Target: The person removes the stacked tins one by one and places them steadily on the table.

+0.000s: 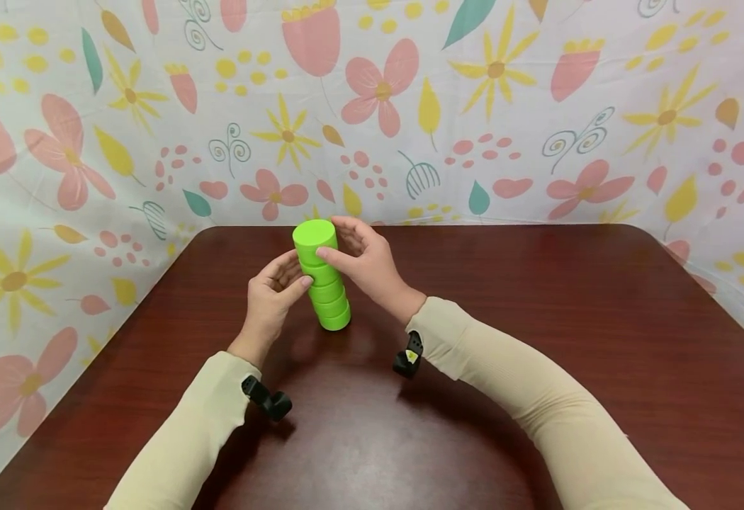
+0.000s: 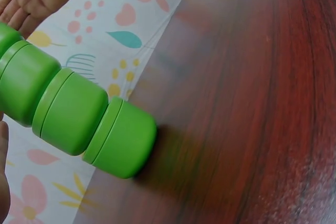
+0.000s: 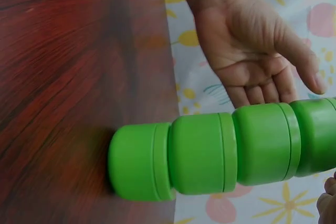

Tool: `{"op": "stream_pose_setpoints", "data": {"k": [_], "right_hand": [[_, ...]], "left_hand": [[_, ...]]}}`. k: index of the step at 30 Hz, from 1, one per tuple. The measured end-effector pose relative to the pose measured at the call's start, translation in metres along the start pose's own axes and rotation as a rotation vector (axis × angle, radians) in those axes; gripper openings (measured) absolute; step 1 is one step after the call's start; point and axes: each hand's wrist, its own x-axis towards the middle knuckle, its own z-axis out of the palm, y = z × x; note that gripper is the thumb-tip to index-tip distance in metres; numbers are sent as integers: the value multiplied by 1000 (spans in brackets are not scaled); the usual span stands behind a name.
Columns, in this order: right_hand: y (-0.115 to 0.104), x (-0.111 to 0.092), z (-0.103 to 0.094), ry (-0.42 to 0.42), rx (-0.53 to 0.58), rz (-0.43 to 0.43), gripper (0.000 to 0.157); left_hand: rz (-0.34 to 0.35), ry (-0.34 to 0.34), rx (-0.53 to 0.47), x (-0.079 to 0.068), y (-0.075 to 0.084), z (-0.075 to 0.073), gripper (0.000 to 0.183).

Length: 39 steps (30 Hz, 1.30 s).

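Note:
A tall stack of several round, lidded green jars stands on the table, its column looking slightly uneven. Around the top jar is my right hand, thumb on the near side and fingers behind. Lower down, my left hand spreads beside the stack, its thumb tip right at an upper jar. The right wrist view shows the left hand with loosely bent fingers and thumb apart, close to the jars. In the left wrist view the lower jars show clearly, while the top one is cut off.
The dark red-brown wooden table has a glossy surface. Behind and beside it hangs a white cloth printed with flowers and leaves. Black straps with small devices sit on the left wrist and right wrist, over beige sleeves.

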Motion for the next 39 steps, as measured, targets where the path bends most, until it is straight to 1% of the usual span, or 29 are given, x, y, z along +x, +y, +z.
{"op": "stream_pose_setpoints", "data": {"k": [5,9,15,22,29,35,39], "right_hand": [[-3,4,3,18,17,1,50],[-5,5,5,9,35,5,49],[-6,8,5,-5,45,20,49],[-8,8,5,-24,36,30,52],[-9,8,6,-32,79,42,51],[-12,9,3,24,74,21,48],[-16,11,-3,71,90,-15,48]], "left_hand": [[-8,-2,9,-1,-4,3,44],[-16,-9,26,-2,-5,5,45],[-11,-28,16,0,-6,8,43],[-10,-19,13,1,-5,9,42],[2,-23,17,2,-5,7,42],[19,-22,19,2,-6,8,42],[21,-17,29,3,-6,6,43]]}}
